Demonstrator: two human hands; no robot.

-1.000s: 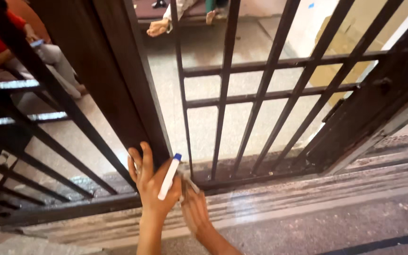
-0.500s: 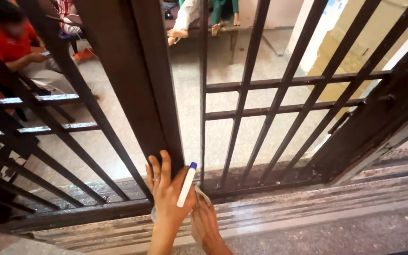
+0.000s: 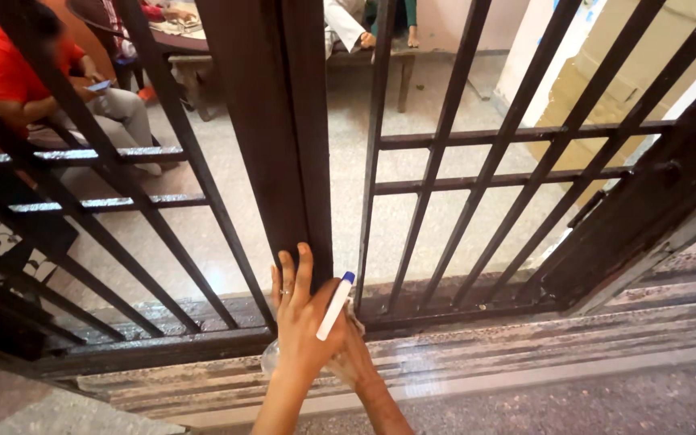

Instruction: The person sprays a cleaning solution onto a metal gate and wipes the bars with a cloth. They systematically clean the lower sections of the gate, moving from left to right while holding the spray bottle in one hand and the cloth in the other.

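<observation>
My left hand (image 3: 298, 316) lies flat against the foot of a wide dark brown gate post (image 3: 271, 137), fingers pointing up, a ring on one finger. A white marker with a blue cap (image 3: 335, 306) is held between its thumb and forefinger. My right hand (image 3: 358, 352) reaches in from the lower right and sits under the left hand, mostly hidden by it, close to the gate's bottom rail (image 3: 445, 312). A clear, glassy-looking thing (image 3: 269, 359) shows just left of my left wrist; I cannot tell which hand holds it.
Slanted dark metal bars (image 3: 445, 145) run either side of the post. A worn stone sill (image 3: 525, 354) lies below. Beyond the gate a person in a red shirt (image 3: 10, 76) sits at left, other people sit by a bench (image 3: 380, 56), and cardboard boxes (image 3: 598, 89) stand at right.
The view has shifted so the post and both hands sit further right and closer. My left hand has stayed pressed on the post with the marker; the right hand has slid further under it.
</observation>
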